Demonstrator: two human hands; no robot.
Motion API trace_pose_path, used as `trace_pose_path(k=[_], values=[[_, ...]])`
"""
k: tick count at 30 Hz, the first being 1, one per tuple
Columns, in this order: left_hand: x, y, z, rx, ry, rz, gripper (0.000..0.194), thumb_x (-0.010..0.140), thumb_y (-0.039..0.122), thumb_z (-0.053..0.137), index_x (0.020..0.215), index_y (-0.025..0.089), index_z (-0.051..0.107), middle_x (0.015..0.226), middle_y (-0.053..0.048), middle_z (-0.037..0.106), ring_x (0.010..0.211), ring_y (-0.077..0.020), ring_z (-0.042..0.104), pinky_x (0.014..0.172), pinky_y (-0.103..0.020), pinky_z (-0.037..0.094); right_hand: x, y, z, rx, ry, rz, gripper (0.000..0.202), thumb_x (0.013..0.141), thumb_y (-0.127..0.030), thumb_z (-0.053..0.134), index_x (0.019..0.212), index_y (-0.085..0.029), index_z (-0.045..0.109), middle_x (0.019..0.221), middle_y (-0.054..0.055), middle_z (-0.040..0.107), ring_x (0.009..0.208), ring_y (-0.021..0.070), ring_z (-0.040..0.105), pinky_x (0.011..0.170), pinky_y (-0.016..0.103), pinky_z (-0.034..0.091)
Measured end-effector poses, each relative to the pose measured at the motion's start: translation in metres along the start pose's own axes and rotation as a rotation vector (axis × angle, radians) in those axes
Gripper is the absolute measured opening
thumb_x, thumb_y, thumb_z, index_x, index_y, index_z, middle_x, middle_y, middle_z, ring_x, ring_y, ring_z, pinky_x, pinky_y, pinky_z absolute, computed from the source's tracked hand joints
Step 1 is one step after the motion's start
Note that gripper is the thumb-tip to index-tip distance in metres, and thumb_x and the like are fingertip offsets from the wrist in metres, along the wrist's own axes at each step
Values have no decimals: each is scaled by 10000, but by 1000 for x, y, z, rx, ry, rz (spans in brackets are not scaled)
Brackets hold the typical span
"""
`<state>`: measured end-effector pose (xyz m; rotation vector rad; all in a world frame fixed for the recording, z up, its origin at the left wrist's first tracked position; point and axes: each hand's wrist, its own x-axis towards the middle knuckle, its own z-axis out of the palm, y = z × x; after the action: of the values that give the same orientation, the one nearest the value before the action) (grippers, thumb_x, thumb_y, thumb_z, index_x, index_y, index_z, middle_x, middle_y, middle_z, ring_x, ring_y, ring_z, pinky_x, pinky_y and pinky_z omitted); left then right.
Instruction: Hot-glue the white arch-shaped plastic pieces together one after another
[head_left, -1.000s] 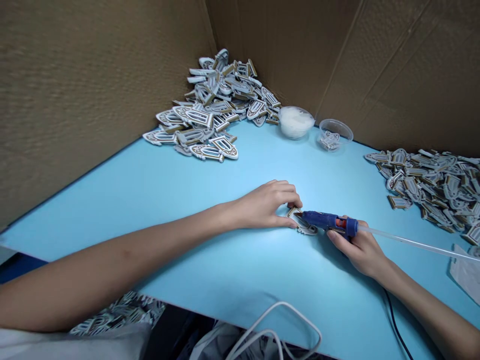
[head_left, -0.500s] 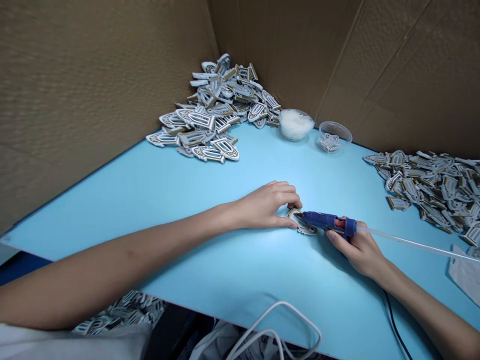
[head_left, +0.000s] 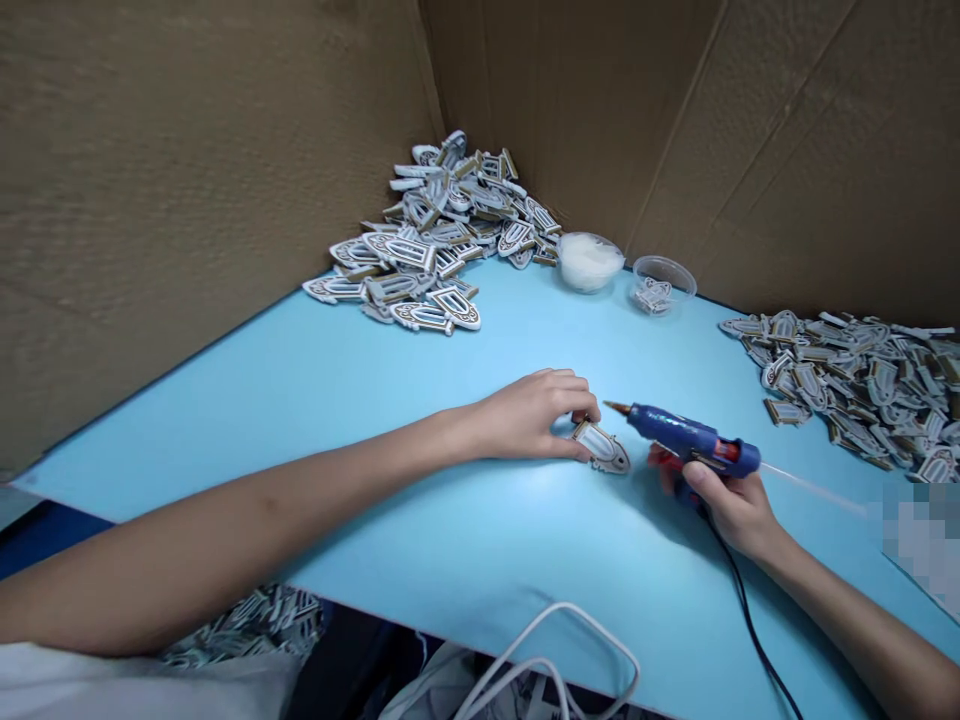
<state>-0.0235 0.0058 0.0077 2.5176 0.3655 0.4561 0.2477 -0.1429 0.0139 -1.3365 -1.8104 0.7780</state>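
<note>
We work on a light blue table walled by cardboard, with piles of patches far left and far right within reach. Our left hand, fingers curled, pins one patch flat at the centre. Our right hand is closed around the blue glue gun, its nozzle raised just right of that patch

left hand palm down, fingertips pinched, forearm stretched flat; right hand fisted, raised, wrist angled inward.
</note>
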Motion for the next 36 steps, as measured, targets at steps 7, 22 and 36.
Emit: trace_pose_path(k=[7, 22, 36], values=[[-5, 5, -13, 26, -82, 27, 270, 982, 401, 710, 1173, 213, 745, 1166, -101, 674, 1054, -252, 660, 948, -339, 494, 15, 21, -16, -622, 141, 17, 328, 878, -272, 639, 1197, -195, 643, 1072, 110, 668, 841, 257, 615, 776, 395, 489], [180, 29, -21, -410, 143, -456, 525, 625, 626, 875, 746, 127, 770, 692, -96, 724, 641, -182, 621, 562, -262, 452, 22, 35, -20, -18, 436, 73, 123, 913, -284, 529, 798, -245, 511, 926, 35, 598, 928, 228, 577, 873, 370, 452], [54, -41, -89, 525, 406, -490, 335, 889, 295, 594, 1119, 151, 791, 1320, -179, 721, 1289, -388, 639, 1166, -590, 470, 13, 36, -13, -392, 388, -140, 187, 1032, -273, 510, 906, -233, 643, 1073, 87, 663, 1044, 277, 599, 900, 426, 408]])
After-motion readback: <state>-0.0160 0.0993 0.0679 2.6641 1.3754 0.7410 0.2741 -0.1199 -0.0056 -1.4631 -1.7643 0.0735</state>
